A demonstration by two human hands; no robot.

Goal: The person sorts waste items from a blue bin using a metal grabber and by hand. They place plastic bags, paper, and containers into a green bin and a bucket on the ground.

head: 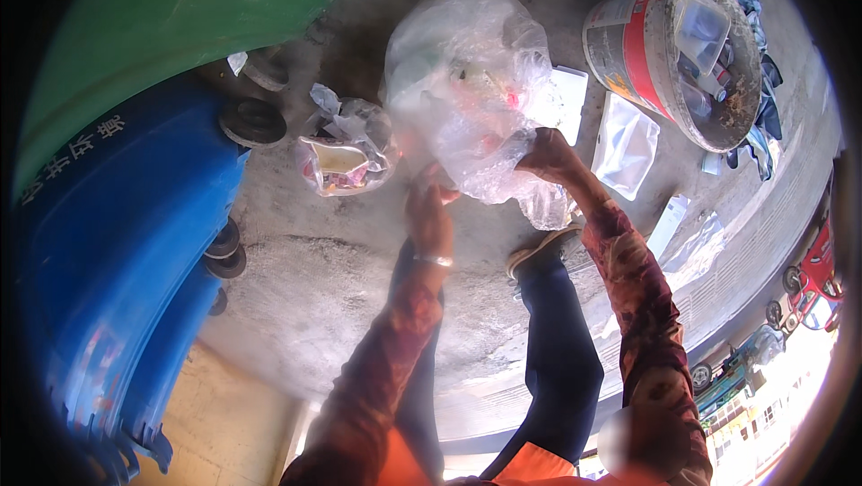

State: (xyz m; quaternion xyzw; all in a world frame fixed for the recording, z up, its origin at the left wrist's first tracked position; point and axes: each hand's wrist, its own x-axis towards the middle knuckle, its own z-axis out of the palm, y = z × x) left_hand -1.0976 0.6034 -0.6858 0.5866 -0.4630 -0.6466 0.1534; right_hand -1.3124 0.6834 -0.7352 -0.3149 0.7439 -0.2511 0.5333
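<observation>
A large clear plastic bag (465, 75) bulges over the concrete floor in front of me, with loose waste showing faintly through it. My right hand (553, 157) grips the bag's near right edge, fingers bent into the film. At the bag's near left edge is my left hand (429, 213), its thumb apart from the fingers. Glare and blur hide its fingertips, so I cannot tell whether they hold the film. Left of the bag sits a smaller clear bag (377, 123) of rubbish, with an open printed packet (340, 159) at its front.
Blue wheeled bins (135, 216) line the left, below a green one (202, 1). To the right, a dirty plastic bucket (623, 48) leans over, holding clear containers and bottles. A translucent tray (626, 146) and a white strip (668, 224) lie near it. My shoe (539, 250) is behind the bag.
</observation>
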